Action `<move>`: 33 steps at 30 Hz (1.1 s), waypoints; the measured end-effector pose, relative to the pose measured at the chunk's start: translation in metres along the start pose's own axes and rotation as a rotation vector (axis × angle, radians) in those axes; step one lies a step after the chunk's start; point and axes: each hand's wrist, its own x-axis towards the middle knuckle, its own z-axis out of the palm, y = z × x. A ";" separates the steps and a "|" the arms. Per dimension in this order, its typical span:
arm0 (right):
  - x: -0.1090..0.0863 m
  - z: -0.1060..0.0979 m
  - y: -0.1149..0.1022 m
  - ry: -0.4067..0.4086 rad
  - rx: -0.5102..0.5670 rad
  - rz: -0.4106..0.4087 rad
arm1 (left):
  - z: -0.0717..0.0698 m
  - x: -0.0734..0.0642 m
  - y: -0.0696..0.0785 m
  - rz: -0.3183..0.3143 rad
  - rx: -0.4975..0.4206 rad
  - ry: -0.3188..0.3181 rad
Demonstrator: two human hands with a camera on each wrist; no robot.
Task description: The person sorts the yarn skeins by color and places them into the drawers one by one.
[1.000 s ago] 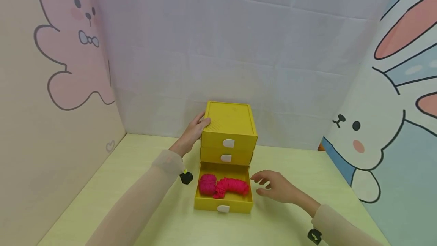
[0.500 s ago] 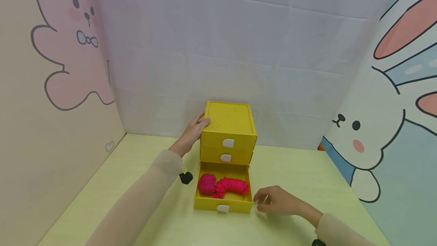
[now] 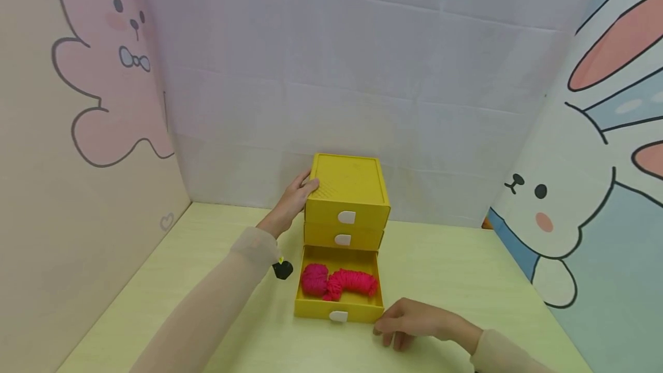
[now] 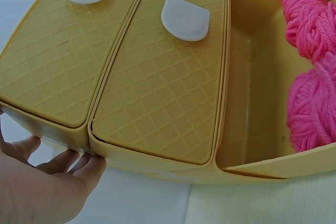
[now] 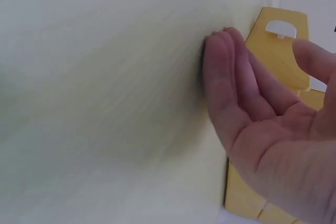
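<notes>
A yellow drawer cabinet (image 3: 352, 180) stands on the table with its bottom drawer (image 3: 311, 308) pulled out. Inside the drawer lie a magenta yarn bundle (image 3: 315, 280) and a longer hot-pink yarn skein (image 3: 358, 282), side by side. My left hand (image 3: 290, 203) rests against the cabinet's left side, thumb at the top edge; the left wrist view shows its fingertips (image 4: 94, 169) on the side wall. My right hand (image 3: 414, 322) is at the drawer's front right corner, fingers loosely bent downward and holding nothing. In the right wrist view its palm and fingers show beside the white-tabbed drawer front (image 5: 273, 56).
Two upper drawers with white tabs (image 3: 347, 217) are closed. Behind the cabinet hangs a white cloth backdrop (image 3: 362, 73). Side panels with a pink bear (image 3: 116, 120) and a white rabbit (image 3: 564, 189) flank the pale table (image 3: 440, 258). A small black object (image 3: 282, 270) hangs by my left wrist.
My right hand has moved down and toward me, from beside the drawer's right wall to its front right corner. The left hand, the drawer and the yarn have stayed in place.
</notes>
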 end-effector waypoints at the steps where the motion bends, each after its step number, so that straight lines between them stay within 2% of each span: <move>1: 0.000 0.002 0.000 -0.013 0.037 0.008 | 0.000 0.000 0.000 0.000 0.001 -0.002; 10: 0.002 0.014 0.003 -0.180 0.397 -0.002 | 0.000 0.000 0.001 0.001 0.004 0.001; 13: 0.005 0.021 0.005 -0.208 0.495 -0.001 | 0.000 0.001 0.002 0.001 0.003 -0.002; 22: 0.018 0.041 0.002 -0.228 0.738 0.017 | 0.000 -0.001 0.000 0.005 -0.001 -0.001; 33: 0.033 0.065 -0.002 -0.135 0.932 0.020 | 0.002 -0.001 0.000 0.002 0.003 0.004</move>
